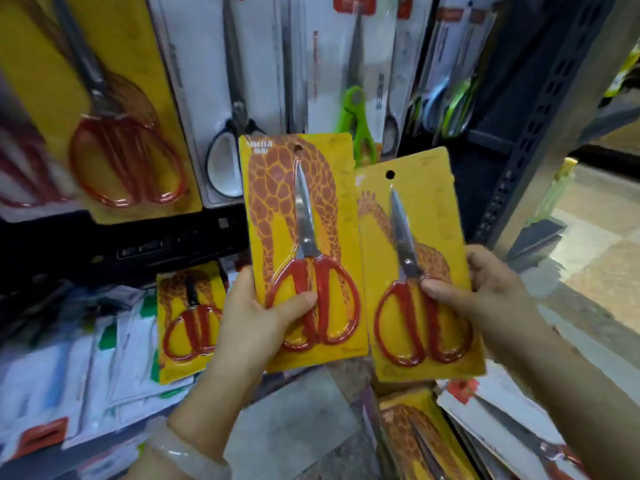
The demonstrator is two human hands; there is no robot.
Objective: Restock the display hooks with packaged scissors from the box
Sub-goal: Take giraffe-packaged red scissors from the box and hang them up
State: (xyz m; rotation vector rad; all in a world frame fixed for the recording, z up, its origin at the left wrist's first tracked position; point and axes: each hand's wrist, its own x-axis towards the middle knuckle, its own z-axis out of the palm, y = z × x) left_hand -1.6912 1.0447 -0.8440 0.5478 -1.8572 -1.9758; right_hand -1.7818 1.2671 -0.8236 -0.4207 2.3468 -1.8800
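Each hand grasps one yellow carded scissors pack before the display: left hand (254, 317) holds the left pack (301, 251), right hand (485, 289) the right pack (420, 265). Likely light, stiff, slick-blistered; best pinched low, leaving hang-holes free.

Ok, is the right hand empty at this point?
No, the right hand grips a yellow scissors pack by its edge, thumb over the red handles, while the left hand holds another pack.
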